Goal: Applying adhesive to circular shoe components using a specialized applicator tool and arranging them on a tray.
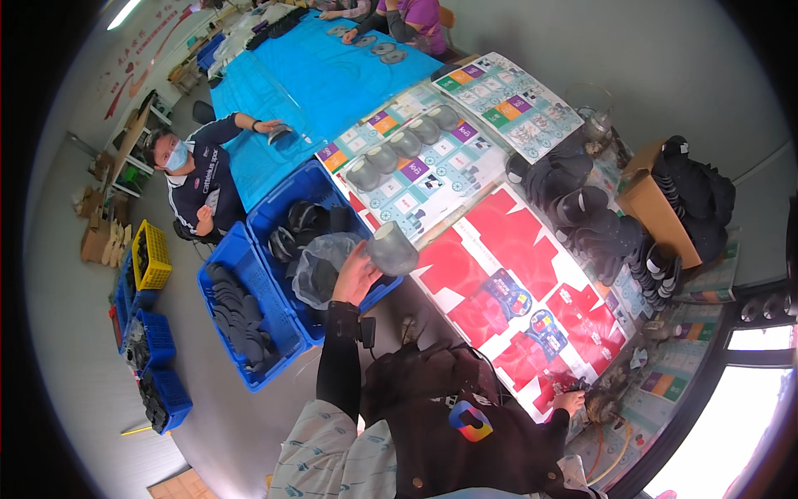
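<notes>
Grey dome-shaped moulded shell (pixel 391 248), a smooth cup-like piece, sits in the left hand (pixel 356 274), which is closed around its lower edge and holds it up above the near corner of the blue plastic crate (pixel 274 214). Held this way, by the rim with the rounded crown turned outward, the shell hangs between the crate and the table edge, so the grip looks suited to carrying rather than pressing. A crumpled clear plastic bag (pixel 320 264) lies in the crate just below the hand, beside several dark shells (pixel 293 229).

The right hand (pixel 570 402) is low at the near table edge, fingers curled on a small dark object (pixel 597 407) that I cannot make out; whether it truly grips it is unclear.

On the table, a red printed sheet (pixel 507 274) lies flat as a work surface. Beyond it, a row of five similar grey shells (pixel 404 146) stands rim-down on a pale printed sheet (pixel 440 179), probably lined up so they stay put and count easily. Black stacked pieces (pixel 594 220) pile up toward the right, next to a brown cardboard box (pixel 657 208).

A second blue crate (pixel 245 312) on the floor holds flat dark pieces. A seated person in a dark jacket (pixel 199 179) works at the blue-covered table (pixel 324 71).
</notes>
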Available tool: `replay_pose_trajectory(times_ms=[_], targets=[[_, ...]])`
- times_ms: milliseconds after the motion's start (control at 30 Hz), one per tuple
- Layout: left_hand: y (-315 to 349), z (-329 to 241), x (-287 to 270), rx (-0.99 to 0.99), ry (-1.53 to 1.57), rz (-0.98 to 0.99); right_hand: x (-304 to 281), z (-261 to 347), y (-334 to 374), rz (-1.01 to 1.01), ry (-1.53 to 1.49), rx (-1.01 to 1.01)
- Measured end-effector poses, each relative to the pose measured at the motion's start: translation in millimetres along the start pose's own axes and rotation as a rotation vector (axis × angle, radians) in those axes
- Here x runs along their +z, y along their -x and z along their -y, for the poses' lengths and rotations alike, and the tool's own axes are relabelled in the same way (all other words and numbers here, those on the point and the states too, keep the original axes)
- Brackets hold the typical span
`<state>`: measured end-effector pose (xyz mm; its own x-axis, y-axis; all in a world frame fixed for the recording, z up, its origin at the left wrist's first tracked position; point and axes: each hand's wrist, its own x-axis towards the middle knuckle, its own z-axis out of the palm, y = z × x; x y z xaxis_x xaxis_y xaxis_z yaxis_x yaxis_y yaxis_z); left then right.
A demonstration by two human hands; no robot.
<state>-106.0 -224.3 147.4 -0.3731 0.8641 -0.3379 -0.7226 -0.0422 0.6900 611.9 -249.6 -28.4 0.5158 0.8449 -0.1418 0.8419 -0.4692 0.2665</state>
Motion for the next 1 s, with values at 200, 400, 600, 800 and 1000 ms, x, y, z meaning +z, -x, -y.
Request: replay_pose_trajectory(times_ms=[200, 400, 600, 800, 1000], targets=[[42.1, -20.3, -22.0, 0.06, -0.031, -0.066, -14.3, 36.2, -15.6, 0.361, 0.035, 0.097], [58.7, -35.0, -45.1, 0.084, 0.081, 0.015, -120.9, 170.3, -27.1, 0.424, -0.937, -0.573], [96.0, -83.1, -72.9, 0.103, 0.077, -0.042, -360.7, 328.5, 133.5, 1.001, -1.514, -0.846], [123.6, -108.3, -114.3, 0.127, 0.123, -0.049, -418.6, 377.4, 216.0, 1.018, -1.357, -1.054], [146.6, -116.5, -135.2, 0.179, 0.124, -0.095, -405.0, 410.7, 234.5, 1.053, -1.212, -1.18]])
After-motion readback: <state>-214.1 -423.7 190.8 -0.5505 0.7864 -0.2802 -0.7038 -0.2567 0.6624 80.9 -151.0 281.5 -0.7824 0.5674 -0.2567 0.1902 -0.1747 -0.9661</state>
